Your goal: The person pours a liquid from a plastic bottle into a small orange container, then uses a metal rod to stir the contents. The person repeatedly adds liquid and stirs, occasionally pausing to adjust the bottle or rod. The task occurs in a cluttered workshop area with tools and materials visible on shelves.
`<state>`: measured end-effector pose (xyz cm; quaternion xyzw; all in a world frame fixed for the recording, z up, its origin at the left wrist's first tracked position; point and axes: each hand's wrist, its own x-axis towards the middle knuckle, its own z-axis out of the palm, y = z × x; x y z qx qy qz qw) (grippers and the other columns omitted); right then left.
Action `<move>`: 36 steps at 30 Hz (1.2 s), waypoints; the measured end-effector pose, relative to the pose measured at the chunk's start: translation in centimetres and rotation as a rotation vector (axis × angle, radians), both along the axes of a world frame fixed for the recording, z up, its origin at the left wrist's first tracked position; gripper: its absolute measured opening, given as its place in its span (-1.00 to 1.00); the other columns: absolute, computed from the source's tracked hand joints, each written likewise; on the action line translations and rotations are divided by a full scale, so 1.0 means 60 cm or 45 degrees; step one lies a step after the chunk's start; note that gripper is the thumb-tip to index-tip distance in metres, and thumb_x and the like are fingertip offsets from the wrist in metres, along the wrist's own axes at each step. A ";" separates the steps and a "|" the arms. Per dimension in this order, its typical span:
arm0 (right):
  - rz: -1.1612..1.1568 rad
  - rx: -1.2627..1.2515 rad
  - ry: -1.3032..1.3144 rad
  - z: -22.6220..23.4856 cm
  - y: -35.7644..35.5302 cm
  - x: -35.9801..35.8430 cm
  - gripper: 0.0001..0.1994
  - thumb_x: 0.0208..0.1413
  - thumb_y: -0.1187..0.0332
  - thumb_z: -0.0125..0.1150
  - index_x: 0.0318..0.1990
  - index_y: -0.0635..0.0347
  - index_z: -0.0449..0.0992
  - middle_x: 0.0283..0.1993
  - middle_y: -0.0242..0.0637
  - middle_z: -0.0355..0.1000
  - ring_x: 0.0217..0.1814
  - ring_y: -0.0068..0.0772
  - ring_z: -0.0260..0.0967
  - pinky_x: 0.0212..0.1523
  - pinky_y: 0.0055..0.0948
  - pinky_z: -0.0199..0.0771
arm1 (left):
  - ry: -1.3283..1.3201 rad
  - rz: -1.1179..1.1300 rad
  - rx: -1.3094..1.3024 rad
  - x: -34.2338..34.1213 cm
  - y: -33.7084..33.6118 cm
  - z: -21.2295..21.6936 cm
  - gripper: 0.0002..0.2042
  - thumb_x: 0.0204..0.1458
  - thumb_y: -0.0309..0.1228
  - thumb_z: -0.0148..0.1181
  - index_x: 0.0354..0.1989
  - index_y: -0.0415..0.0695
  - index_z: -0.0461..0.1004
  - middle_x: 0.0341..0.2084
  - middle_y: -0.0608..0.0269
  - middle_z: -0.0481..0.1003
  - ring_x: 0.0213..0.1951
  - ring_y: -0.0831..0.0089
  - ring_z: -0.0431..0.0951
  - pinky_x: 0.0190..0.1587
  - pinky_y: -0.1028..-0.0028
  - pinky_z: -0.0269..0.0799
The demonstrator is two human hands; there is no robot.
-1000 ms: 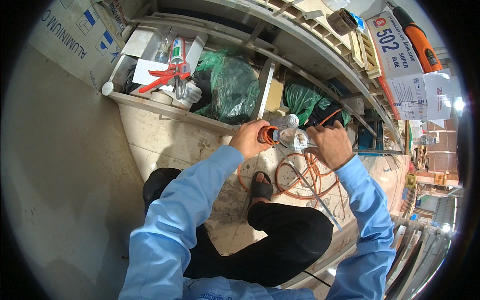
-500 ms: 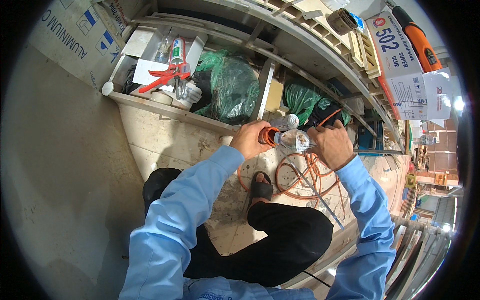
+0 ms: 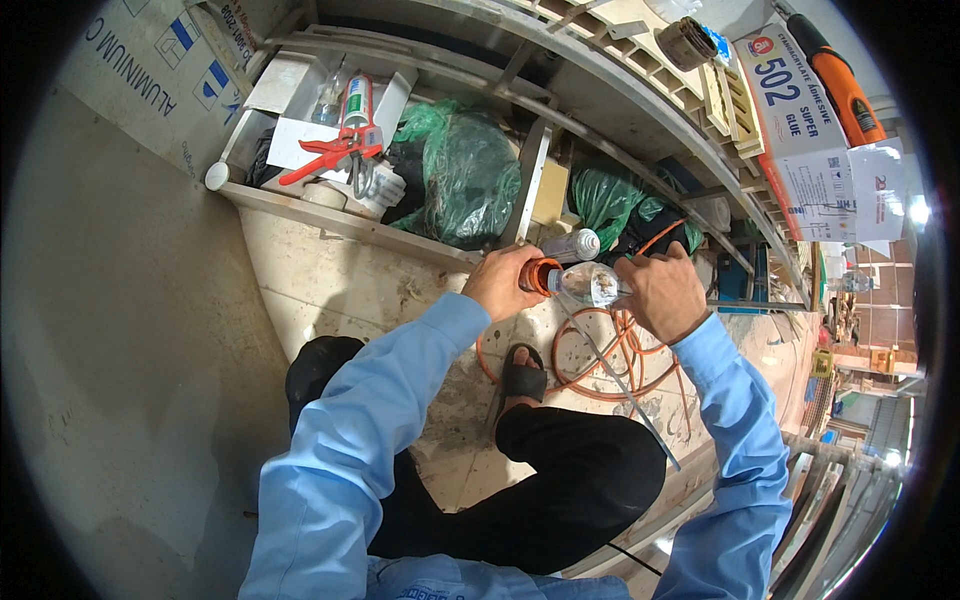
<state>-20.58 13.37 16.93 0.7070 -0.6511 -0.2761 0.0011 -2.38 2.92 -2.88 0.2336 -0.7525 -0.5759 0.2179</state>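
Head view: wide fisheye at the wearer's head, facing steeply down past the nearby left hand (image 3: 500, 284) and right hand (image 3: 664, 292) to the floor (image 3: 385, 285).

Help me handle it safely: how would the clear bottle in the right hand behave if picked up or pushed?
The clear bottle is probably light and squeezable, since its see-through wall looks like thin plastic. Its rounded body would likely roll if laid down and nudged.
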 end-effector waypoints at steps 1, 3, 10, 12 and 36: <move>-0.007 -0.003 -0.009 0.001 0.001 0.000 -0.79 0.03 0.30 0.34 -0.17 0.11 0.59 -0.27 -0.25 0.62 -0.20 -0.22 0.64 0.08 -0.13 0.43 | 0.006 -0.001 -0.011 -0.001 0.000 -0.001 -0.42 -0.20 -0.41 0.60 0.07 -0.19 0.53 -0.10 0.06 0.63 -0.11 0.14 0.66 0.01 0.26 0.58; 0.009 -0.056 -0.038 0.003 0.003 0.001 -0.77 0.03 0.27 0.39 -0.18 0.10 0.60 -0.28 -0.26 0.61 -0.20 -0.21 0.63 0.08 -0.13 0.43 | 0.007 -0.001 -0.031 -0.002 -0.001 -0.002 -0.41 -0.20 -0.39 0.61 0.07 -0.18 0.53 -0.10 0.06 0.64 -0.12 0.14 0.66 0.02 0.25 0.58; -0.011 0.030 0.031 0.004 0.003 -0.001 -0.57 -0.02 0.06 0.53 -0.08 0.07 0.56 -0.21 -0.29 0.59 -0.11 -0.19 0.62 0.09 -0.14 0.40 | 0.017 0.010 0.025 -0.002 0.001 -0.002 -0.41 -0.19 -0.38 0.62 0.08 -0.19 0.53 -0.13 0.03 0.64 -0.12 0.12 0.67 0.01 0.25 0.58; -0.025 -0.020 -0.024 0.005 0.004 0.000 -0.58 -0.02 0.06 0.53 -0.10 0.07 0.57 -0.21 -0.30 0.58 -0.11 -0.20 0.62 0.07 -0.15 0.39 | -0.026 0.005 0.006 -0.001 0.000 0.000 -0.41 -0.19 -0.37 0.62 0.09 -0.20 0.53 -0.13 0.01 0.64 -0.12 0.12 0.67 0.01 0.25 0.58; -0.013 -0.048 -0.045 0.023 -0.003 -0.004 -0.66 -0.03 0.07 0.51 -0.19 0.04 0.62 -0.28 -0.31 0.59 -0.07 -0.22 0.59 0.11 -0.17 0.39 | -0.043 0.023 0.010 -0.001 -0.007 0.001 -0.43 -0.16 -0.37 0.60 0.08 -0.21 0.54 -0.14 0.04 0.63 -0.13 0.18 0.66 0.01 0.27 0.57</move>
